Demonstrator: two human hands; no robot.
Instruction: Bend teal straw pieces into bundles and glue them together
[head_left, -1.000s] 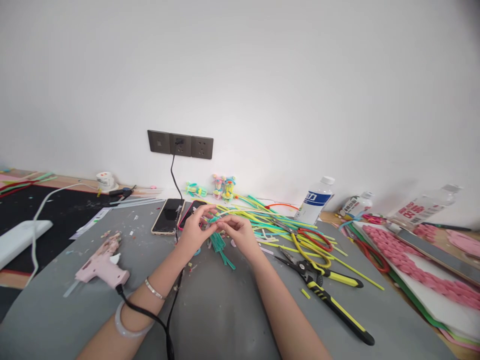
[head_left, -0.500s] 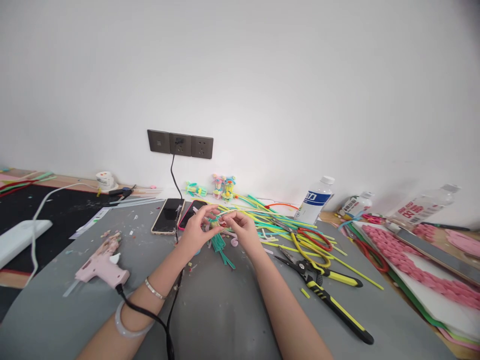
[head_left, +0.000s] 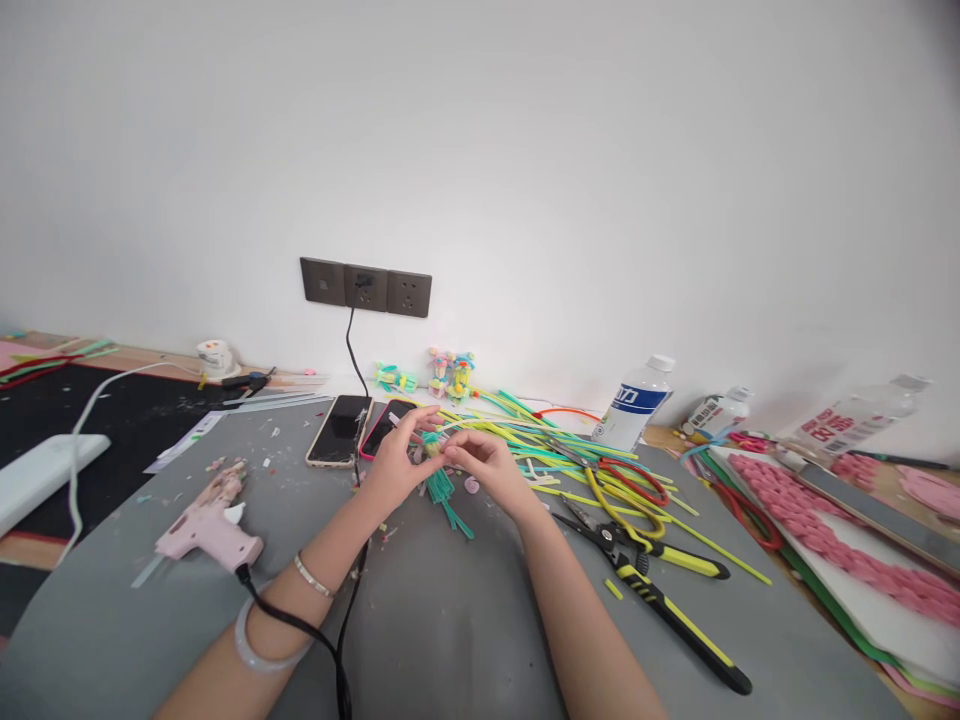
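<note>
Near the middle of the grey table, my left hand (head_left: 397, 465) is closed, thumb and fingertips around a small bundle of teal pipe cleaners (head_left: 441, 487) whose loose ends hang down toward me. My right hand (head_left: 491, 470) meets it from the right, thumb and fingers pinched at the bundle's upper part. Whatever lies between the right fingertips is too small and covered to make out. A pale pink coil (head_left: 471, 485) lies just below my right hand. Behind both hands spreads a heap of yellow and teal pipe cleaners (head_left: 540, 435).
A pink glue gun (head_left: 214, 530) lies at left, its black cord running beneath my left forearm. Two phones (head_left: 339, 432) lie behind my left hand. At right are pliers (head_left: 660, 600), red-and-yellow-handled scissors (head_left: 626, 500) and a bottle (head_left: 636, 405). Small pipe-cleaner figures (head_left: 452, 375) stand by the wall.
My right fingers have closed in lower and nearer my left fingertips. The teal bundle stays in nearly the same place. The whole view has shifted slightly.
</note>
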